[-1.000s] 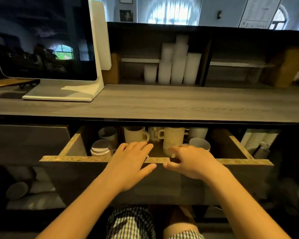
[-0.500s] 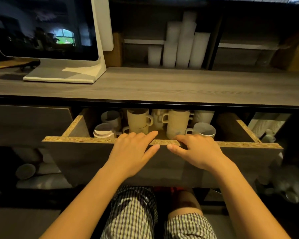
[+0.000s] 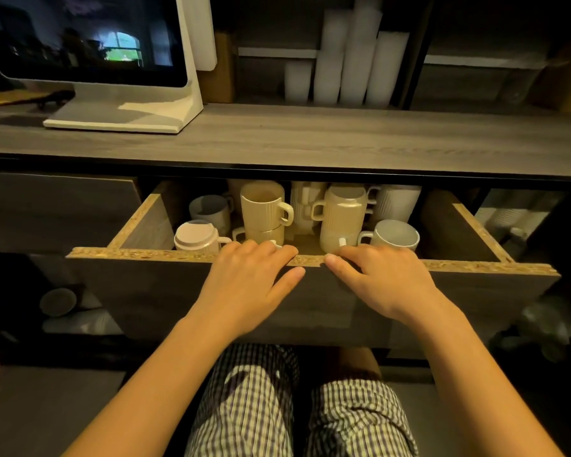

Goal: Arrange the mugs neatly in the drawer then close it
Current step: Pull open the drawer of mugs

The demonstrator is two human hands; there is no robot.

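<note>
The drawer (image 3: 139, 253) stands pulled out from under the counter (image 3: 310, 136), and the mugs sit inside it, crowded into its middle and back. At the drawer's left front corner a white mug (image 3: 197, 237) is turned upside down, with a grey mug (image 3: 210, 209) behind it. Towards the middle of the drawer two beige ribbed mugs (image 3: 262, 206) are stacked, the top one with its handle to the right. Right of them is a taller beige stack (image 3: 343, 216), and behind that, at the back of the drawer, a stack of white ribbed mugs (image 3: 396, 202). A white mug (image 3: 394, 235) stands upright at the drawer's front, just right of the tall stack. The drawer's far right end holds nothing I can make out.

Both hands rest on the drawer's front panel, near its middle and a little apart. The left hand (image 3: 244, 285) has its fingers (image 3: 261, 252) pressed side by side across the top edge, thumb spread out on the panel's face. The right hand (image 3: 383, 282) lies the same way, fingers together over the edge, thumb along it.

Above the drawer, on the counter, a monitor (image 3: 80, 37) stands to the left and stacks of white cups (image 3: 353, 61) further back. Below the drawer, checked shorts (image 3: 251, 407) show
</note>
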